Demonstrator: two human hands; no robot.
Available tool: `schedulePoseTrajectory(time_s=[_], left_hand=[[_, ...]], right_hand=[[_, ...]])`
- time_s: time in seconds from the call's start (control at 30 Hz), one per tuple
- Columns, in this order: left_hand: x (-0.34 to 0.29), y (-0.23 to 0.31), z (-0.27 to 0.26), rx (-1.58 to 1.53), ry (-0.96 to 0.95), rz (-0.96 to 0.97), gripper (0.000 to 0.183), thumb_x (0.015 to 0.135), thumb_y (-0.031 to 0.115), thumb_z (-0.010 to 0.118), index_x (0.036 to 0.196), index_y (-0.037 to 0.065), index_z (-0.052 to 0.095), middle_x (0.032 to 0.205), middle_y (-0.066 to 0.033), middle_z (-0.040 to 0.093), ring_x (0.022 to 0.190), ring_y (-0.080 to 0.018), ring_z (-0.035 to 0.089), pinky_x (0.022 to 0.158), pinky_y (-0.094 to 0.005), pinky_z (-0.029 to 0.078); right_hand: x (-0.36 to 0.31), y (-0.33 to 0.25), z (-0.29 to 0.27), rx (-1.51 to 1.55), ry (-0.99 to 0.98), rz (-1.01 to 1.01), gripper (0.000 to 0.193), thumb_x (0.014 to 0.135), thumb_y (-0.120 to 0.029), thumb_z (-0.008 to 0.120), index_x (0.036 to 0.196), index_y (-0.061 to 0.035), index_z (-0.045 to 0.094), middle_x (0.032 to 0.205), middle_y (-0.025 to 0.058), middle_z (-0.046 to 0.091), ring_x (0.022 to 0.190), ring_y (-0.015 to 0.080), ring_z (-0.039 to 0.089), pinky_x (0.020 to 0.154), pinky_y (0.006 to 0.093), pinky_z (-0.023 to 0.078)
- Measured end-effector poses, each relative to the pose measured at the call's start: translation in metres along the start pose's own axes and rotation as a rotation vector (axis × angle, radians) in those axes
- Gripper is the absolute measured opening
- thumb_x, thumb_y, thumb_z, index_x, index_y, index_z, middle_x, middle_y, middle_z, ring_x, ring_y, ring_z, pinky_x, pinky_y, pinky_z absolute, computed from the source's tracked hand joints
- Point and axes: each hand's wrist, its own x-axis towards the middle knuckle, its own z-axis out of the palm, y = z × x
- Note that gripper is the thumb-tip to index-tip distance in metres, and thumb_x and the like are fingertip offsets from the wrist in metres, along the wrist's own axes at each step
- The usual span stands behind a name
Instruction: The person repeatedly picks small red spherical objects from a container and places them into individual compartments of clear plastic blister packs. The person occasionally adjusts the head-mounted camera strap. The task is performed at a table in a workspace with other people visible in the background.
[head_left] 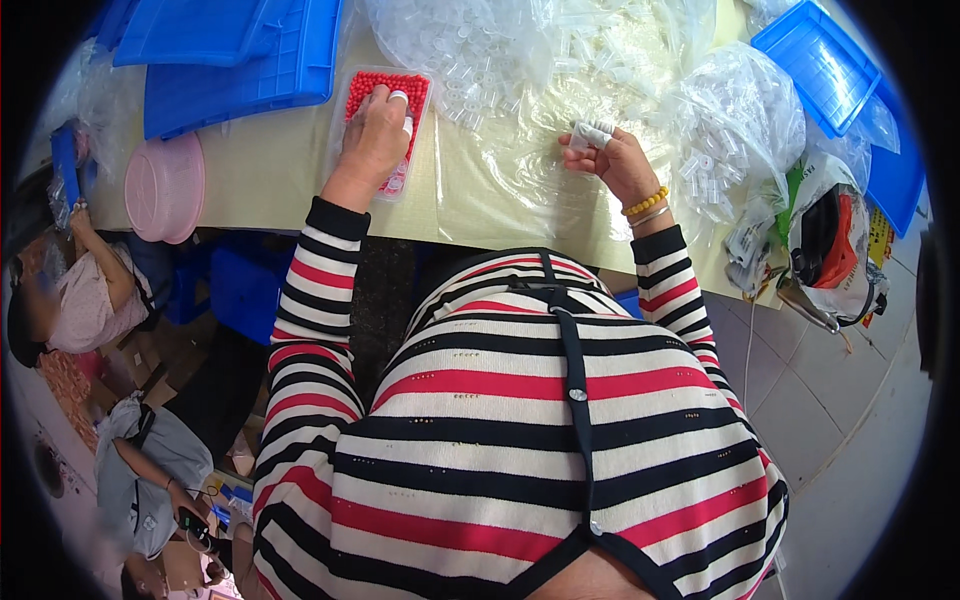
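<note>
My left hand [374,138] reaches into a clear rectangular box [416,150] of small red beads [380,80]. Its fingers are bent down among the beads, and their tips are hidden. A small white round piece [398,96] shows beside them; whether they grip it I cannot make out. Near the box's front end lie a few clear pieces [397,180] on the red beads. Over the table to the right, my right hand [618,165] is closed round a row of small clear plastic cylinders [592,134].
Loose clear plastic pieces [480,65] heap at the table's [500,205] far side. A filled clear bag [740,120] lies right. Blue crates [240,85] and a pink tub [165,190] stand left, a blue tray [818,65] far right. Other people [160,470] sit lower left.
</note>
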Motion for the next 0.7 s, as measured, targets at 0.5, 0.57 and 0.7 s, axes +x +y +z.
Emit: schedulePoseTrajectory(time_s=[0.5,0.57,0.7], left_hand=[[-0.008,0.006,0.005,-0.472,0.254,-0.406,0.014,0.073,0.008,0.071,0.072,-0.001,0.061,0.073,-0.0167,0.062,0.073,-0.0345,0.062,0.067,-0.0418,0.049],[-0.007,0.003,0.007,-0.360,0.214,-0.394,0.015,0.072,0.009,0.073,0.071,0.000,0.061,0.073,-0.0169,0.063,0.073,-0.0344,0.062,0.068,-0.0424,0.048],[-0.006,0.005,0.008,-0.317,0.162,-0.439,0.016,0.071,0.010,0.074,0.070,0.000,0.061,0.073,-0.0171,0.063,0.073,-0.0349,0.061,0.069,-0.0437,0.048]], right_hand=[[-0.008,0.003,0.012,-0.549,0.118,-0.168,0.020,0.087,-0.011,0.063,0.101,0.0039,0.063,0.083,0.0045,0.064,0.068,0.0103,0.060,0.066,0.0237,0.051],[-0.011,0.003,0.015,-0.612,0.116,-0.191,0.019,0.087,-0.011,0.064,0.098,0.0041,0.062,0.083,0.0049,0.064,0.070,0.0110,0.061,0.067,0.0242,0.052],[-0.011,0.006,0.011,-0.673,0.109,-0.221,0.019,0.087,-0.013,0.066,0.098,0.0028,0.063,0.084,0.0037,0.064,0.072,0.0089,0.060,0.067,0.0233,0.051]])
